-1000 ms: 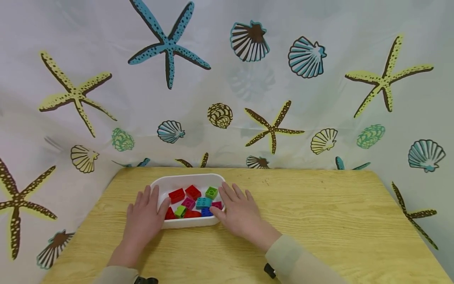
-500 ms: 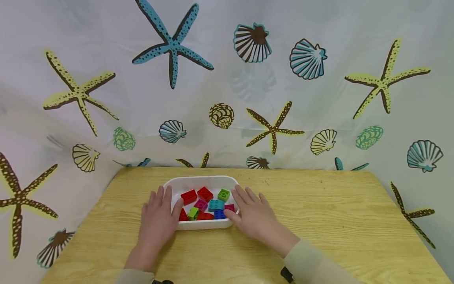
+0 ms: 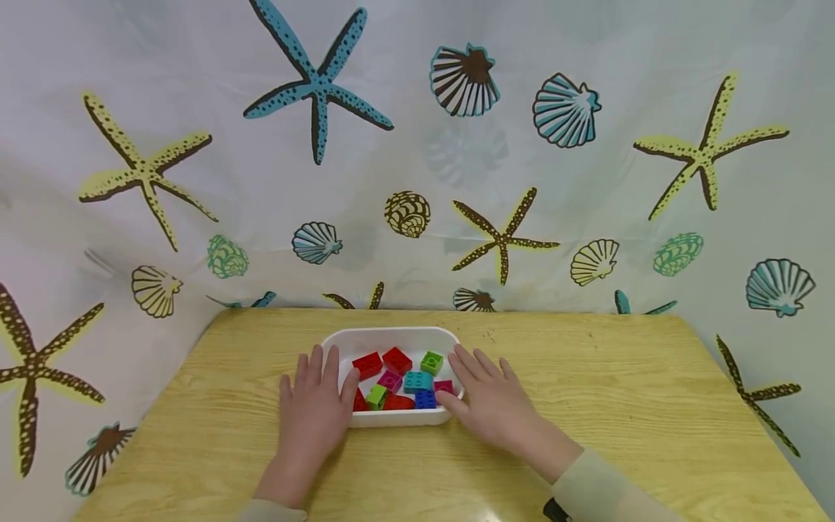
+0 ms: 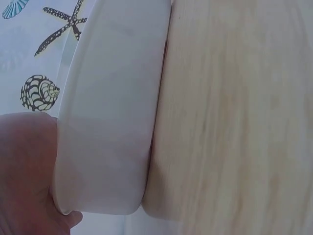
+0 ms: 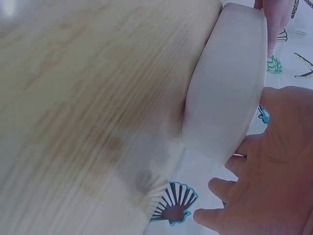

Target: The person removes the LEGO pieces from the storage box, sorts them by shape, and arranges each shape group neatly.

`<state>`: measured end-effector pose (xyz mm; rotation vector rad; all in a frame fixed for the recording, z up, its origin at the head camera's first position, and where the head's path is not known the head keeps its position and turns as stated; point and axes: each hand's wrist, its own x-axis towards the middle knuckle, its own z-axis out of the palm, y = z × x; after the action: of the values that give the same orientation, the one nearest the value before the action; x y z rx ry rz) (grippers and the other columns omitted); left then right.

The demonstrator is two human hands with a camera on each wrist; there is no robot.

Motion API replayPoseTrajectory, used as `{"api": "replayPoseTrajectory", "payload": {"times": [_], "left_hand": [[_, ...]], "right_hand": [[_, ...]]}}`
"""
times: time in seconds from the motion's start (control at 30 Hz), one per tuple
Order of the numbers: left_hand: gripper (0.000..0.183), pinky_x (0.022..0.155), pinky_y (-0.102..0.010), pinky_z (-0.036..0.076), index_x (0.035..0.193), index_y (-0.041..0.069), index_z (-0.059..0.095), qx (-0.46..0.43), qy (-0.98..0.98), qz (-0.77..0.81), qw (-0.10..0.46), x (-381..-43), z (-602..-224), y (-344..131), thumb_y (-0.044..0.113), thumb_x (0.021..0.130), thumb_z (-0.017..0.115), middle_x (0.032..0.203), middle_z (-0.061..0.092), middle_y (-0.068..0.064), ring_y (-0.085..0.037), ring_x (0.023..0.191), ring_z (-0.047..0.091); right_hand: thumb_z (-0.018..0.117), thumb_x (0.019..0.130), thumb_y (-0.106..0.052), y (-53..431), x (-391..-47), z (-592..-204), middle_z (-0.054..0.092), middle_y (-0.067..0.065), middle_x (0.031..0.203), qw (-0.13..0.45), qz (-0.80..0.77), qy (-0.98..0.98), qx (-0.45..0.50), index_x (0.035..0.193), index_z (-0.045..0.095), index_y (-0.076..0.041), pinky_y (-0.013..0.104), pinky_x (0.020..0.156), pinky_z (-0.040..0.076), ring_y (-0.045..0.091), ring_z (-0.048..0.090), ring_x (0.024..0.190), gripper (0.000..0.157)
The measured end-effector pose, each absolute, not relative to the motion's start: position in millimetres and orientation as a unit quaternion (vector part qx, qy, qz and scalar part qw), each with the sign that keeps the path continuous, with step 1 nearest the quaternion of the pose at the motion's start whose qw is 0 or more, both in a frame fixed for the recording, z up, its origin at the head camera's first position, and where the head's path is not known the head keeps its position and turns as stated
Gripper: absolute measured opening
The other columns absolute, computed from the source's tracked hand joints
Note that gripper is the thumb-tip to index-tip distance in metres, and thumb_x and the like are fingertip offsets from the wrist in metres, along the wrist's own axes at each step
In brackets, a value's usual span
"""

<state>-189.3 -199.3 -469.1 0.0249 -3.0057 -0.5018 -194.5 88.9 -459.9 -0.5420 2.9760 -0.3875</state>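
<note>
A white oblong tray [image 3: 399,418] stands on the table, with several toy building bricks in it. Among them are a red brick [image 3: 396,359], a turquoise brick [image 3: 417,381], a lime green brick [image 3: 431,362] and a dark blue brick [image 3: 425,399]. My left hand [image 3: 314,417] lies against the tray's left end, fingers straight and thumb at the rim. At the right end, my right hand [image 3: 491,400] touches the rim with its fingers extended and spread. In the right wrist view, fingertips of the right hand [image 5: 266,181] reach past the tray's end.
The wooden table [image 3: 600,406] extends to both sides of the tray and in front of it. Behind it hangs a pale curtain [image 3: 365,174] printed with starfish and shells. A dark strap [image 3: 556,510] shows by the right sleeve [image 3: 600,489].
Both hands and the tray between them have moved to the right along the table. The bricks have travelled along inside it. Each hand keeps its place at its end.
</note>
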Motion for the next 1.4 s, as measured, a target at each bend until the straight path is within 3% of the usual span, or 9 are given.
{"api": "replayPoseTrajectory", "payload": {"times": [0.33, 0.63, 0.87, 1.1, 1.4], "left_hand": [[0.071, 0.127, -0.078, 0.007, 0.171, 0.003, 0.038, -0.002, -0.986, -0.154, 0.066, -184.2, -470.8, -165.5, 0.046, 0.116, 0.052, 0.177, 0.025, -0.030, -0.053, 0.164, 0.020], [0.080, 0.128, -0.077, 0.006, 0.174, 0.006, 0.032, -0.006, -0.981, -0.185, 0.056, -187.5, -471.5, -154.7, 0.050, 0.113, 0.059, 0.177, 0.028, -0.025, -0.046, 0.164, 0.025], [0.088, 0.128, -0.076, 0.007, 0.175, 0.002, 0.024, -0.011, -0.976, -0.213, 0.052, -192.6, -476.8, -157.3, 0.050, 0.111, 0.061, 0.180, 0.018, -0.026, -0.047, 0.166, 0.018], [0.087, 0.129, -0.074, 0.005, 0.176, 0.005, 0.021, -0.012, -0.977, -0.206, 0.049, -192.1, -477.5, -156.0, 0.050, 0.112, 0.059, 0.181, 0.019, -0.024, -0.049, 0.167, 0.013], [0.083, 0.129, -0.073, 0.004, 0.176, 0.006, 0.023, -0.018, -0.978, -0.202, 0.048, -190.1, -475.9, -158.7, 0.051, 0.114, 0.054, 0.181, 0.018, -0.023, -0.048, 0.167, 0.012]], "right_hand": [[0.047, 0.112, -0.066, 121.0, -185.5, -457.5, 0.021, -0.002, 0.184, 0.041, -0.124, 0.977, -0.171, 0.175, 0.033, -0.018, 0.067, 0.132, 0.009, 0.033, 0.015, 0.169, 0.080], [0.048, 0.112, -0.066, 138.7, -177.9, -450.6, 0.024, 0.001, 0.183, 0.046, -0.105, 0.979, -0.170, 0.175, 0.034, -0.016, 0.069, 0.131, 0.011, 0.035, 0.015, 0.169, 0.081], [0.064, 0.107, -0.061, 134.0, -187.5, -440.2, 0.034, 0.006, 0.179, 0.005, -0.113, 0.972, -0.207, 0.173, 0.039, -0.013, 0.065, 0.133, 0.009, 0.037, 0.019, 0.168, 0.086], [0.077, 0.101, -0.056, 104.1, -208.5, -441.1, 0.047, 0.012, 0.171, -0.033, -0.129, 0.962, -0.238, 0.167, 0.049, -0.009, 0.059, 0.133, 0.022, 0.038, 0.035, 0.162, 0.085], [0.079, 0.103, -0.046, 73.4, -224.0, -445.7, 0.065, 0.012, 0.154, -0.044, -0.137, 0.961, -0.236, 0.156, 0.063, -0.008, 0.051, 0.123, 0.043, 0.034, 0.056, 0.148, 0.067]]}}
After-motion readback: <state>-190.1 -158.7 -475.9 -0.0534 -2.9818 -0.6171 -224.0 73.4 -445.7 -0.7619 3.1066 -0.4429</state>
